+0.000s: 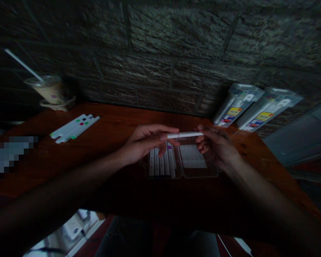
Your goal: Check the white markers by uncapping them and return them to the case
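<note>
A white marker pen [186, 135] lies level between my two hands, above an opened clear plastic case [200, 175]. My left hand [147, 141] pinches its left end between thumb and fingers. At the other end, my right hand [216, 144] grips it with thumb and fingertips. Below my left fingers, several white markers [162, 166] stand side by side in the left half of the case. One shows a purple band. A white sheet or insert [194, 157] shows in the case's right half, partly behind my right hand.
Several loose white markers [75, 128] lie at the left of the wooden table [117, 117]. A plastic cup with a straw [52, 91] stands in a holder behind them. Two closed marker cases [237, 105] stand at the back right by the stone wall [160, 75].
</note>
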